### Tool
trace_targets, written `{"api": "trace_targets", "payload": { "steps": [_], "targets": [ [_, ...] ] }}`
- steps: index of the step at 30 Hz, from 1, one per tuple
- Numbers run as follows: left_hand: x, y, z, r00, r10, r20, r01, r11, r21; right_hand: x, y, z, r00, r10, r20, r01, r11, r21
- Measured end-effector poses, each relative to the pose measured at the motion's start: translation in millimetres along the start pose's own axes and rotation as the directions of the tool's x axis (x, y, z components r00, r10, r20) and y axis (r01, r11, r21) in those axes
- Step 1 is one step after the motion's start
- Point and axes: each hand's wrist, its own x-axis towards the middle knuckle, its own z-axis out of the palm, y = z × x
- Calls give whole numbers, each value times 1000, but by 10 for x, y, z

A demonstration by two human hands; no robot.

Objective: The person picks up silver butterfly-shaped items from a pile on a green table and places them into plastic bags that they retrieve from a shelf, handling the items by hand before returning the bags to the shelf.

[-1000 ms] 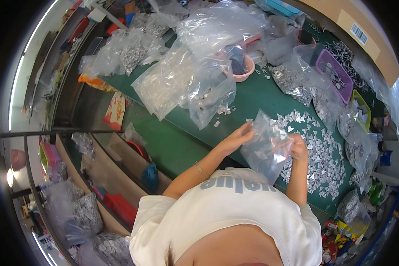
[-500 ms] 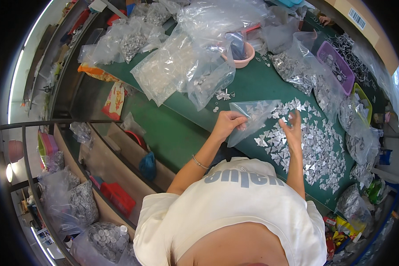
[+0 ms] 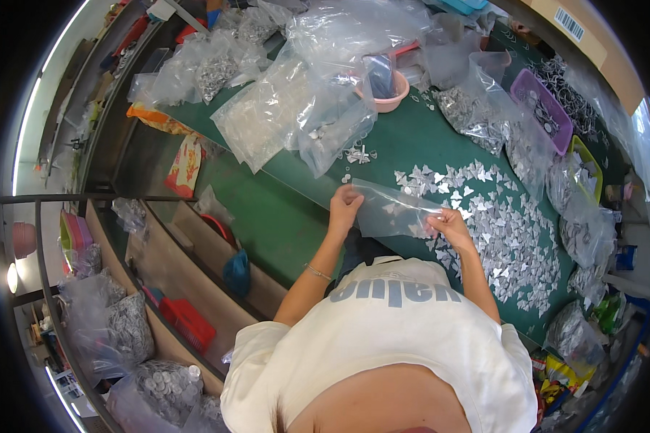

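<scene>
A clear plastic bag (image 3: 390, 210) is stretched between my two hands above the near edge of the green table. My left hand (image 3: 346, 205) pinches its left corner. Closed on the right end is my right hand (image 3: 448, 226), its fingertips on the film. A few pale shapes show through the plastic; whether they lie inside or beneath it I cannot tell. Many small silver, pointed metal pieces (image 3: 509, 242) are spread over the table to the right of the bag, some close to my right hand.
A pink bowl (image 3: 390, 103) stands beyond the bag, beside large clear plastic sheets (image 3: 267, 119). Filled bags (image 3: 473, 115), a purple basket (image 3: 542, 108) and a green basket (image 3: 586, 169) line the far right. Shelves with a red basket (image 3: 188, 323) are at the left.
My right hand has moved from over the metal pieces, fingers apart, to grip the bag's right end. My left hand has shifted slightly left, and the bag is now stretched sideways.
</scene>
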Motion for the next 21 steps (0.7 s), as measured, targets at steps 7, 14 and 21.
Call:
{"api": "trace_targets", "payload": {
  "steps": [7,14,21],
  "targets": [
    [-687,495,542,981,-174,85,171,984,39,39,-107,677,929,-350,-122,252,838,-485],
    [-755,532,281,987,-161,30,163,965,-206,-6,-234,1066,775,-589,228,553,458,-696],
    [-788,370,37,971,-94,-218,48,976,-210,57,-267,1252,786,-511,347,574,396,-717]
  ]
}}
